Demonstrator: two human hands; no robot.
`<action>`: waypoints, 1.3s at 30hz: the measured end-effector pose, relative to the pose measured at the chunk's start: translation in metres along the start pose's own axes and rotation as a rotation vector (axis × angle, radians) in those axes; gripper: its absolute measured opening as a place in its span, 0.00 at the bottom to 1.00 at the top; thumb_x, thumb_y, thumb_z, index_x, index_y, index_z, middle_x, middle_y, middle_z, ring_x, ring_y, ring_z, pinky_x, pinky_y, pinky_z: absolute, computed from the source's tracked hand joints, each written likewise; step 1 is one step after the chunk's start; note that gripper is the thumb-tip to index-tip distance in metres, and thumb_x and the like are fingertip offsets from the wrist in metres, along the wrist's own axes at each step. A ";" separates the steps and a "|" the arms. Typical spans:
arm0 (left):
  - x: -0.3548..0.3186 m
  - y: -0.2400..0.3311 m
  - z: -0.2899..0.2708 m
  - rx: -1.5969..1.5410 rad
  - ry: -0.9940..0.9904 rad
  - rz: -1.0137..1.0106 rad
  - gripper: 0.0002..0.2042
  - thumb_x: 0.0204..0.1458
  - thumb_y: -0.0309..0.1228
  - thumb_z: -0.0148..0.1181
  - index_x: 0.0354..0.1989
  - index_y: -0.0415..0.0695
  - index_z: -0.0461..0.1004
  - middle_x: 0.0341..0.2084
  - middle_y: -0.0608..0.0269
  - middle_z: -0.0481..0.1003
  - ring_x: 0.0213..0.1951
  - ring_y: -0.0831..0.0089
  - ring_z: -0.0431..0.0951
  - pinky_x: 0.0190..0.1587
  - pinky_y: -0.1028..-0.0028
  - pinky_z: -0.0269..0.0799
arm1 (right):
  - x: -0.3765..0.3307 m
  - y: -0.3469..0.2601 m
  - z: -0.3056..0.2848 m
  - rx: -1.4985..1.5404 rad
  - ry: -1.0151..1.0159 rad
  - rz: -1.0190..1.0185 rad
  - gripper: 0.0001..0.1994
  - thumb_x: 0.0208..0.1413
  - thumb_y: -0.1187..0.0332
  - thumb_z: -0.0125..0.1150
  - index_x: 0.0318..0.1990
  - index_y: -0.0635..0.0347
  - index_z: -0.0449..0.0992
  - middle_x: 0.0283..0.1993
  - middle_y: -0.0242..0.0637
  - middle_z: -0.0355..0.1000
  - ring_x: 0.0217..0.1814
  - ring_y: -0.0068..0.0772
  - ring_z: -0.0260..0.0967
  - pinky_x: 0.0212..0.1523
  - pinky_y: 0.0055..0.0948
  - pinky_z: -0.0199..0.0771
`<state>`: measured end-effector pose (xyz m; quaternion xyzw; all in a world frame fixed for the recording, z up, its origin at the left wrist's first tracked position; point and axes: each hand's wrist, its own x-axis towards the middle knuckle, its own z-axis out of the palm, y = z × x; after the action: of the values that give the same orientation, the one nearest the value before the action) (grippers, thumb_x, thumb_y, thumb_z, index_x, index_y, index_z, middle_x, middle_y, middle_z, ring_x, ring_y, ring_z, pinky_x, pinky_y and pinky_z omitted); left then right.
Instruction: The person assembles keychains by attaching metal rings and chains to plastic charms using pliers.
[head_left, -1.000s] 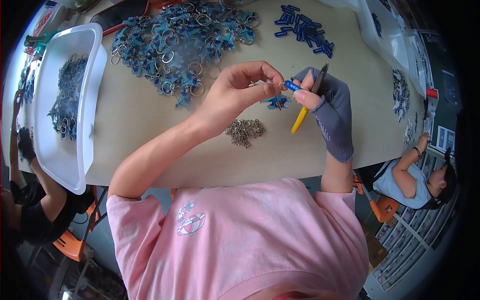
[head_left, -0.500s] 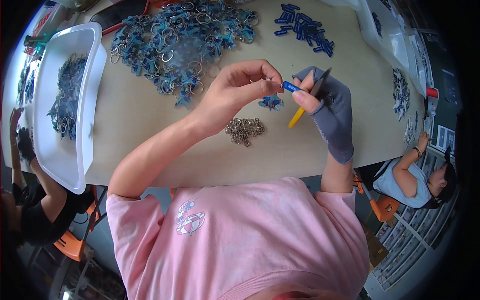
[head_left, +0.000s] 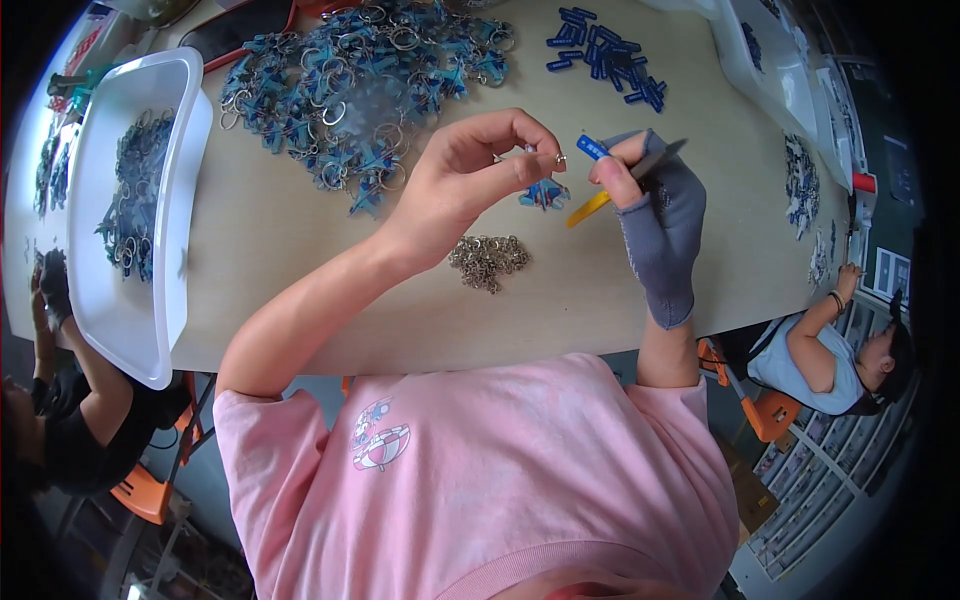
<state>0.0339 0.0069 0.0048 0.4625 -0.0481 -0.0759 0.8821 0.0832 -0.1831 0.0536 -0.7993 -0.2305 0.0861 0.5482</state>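
My left hand (head_left: 487, 165) is closed, pinching a small metal ring (head_left: 560, 159) at its fingertips. Just below them hangs a blue plane-shaped keychain charm (head_left: 543, 194), partly hidden by the fingers. My right hand (head_left: 655, 195), in a grey fingerless glove, grips a small blue tag (head_left: 593, 148) between thumb and finger. The same hand also holds a tool with a yellow handle (head_left: 588, 209) and a dark pointed metal end (head_left: 662, 157); its exact kind is unclear. A gap separates the tag from the ring. Below my left hand lies a heap of small metal rings (head_left: 489, 261).
A large pile of blue plane keychains (head_left: 350, 95) spreads at the back left. Loose blue tags (head_left: 610, 55) lie at the back right. A white bin (head_left: 178, 250) with more keychains stands left. Co-workers sit at left (head_left: 95, 385) and right (head_left: 815, 360).
My right hand has drawn the blue tag up and away from my left fingertips, where the two met before. The tool has shifted and tilted with it. My left hand rose slightly.
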 end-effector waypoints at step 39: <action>0.000 0.000 -0.002 -0.255 0.004 -0.197 0.09 0.60 0.34 0.58 0.41 0.42 0.75 0.35 0.69 0.76 0.40 0.81 0.74 0.45 0.79 0.67 | 0.007 -0.004 0.001 -0.663 -0.002 -0.591 0.11 0.48 0.63 0.65 0.26 0.57 0.69 0.28 0.31 0.69 0.27 0.35 0.66 0.31 0.33 0.64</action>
<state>0.0341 0.0080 0.0035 0.3495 0.0092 -0.1666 0.9220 0.0878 -0.1775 0.0578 -0.8317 -0.4647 -0.1519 0.2632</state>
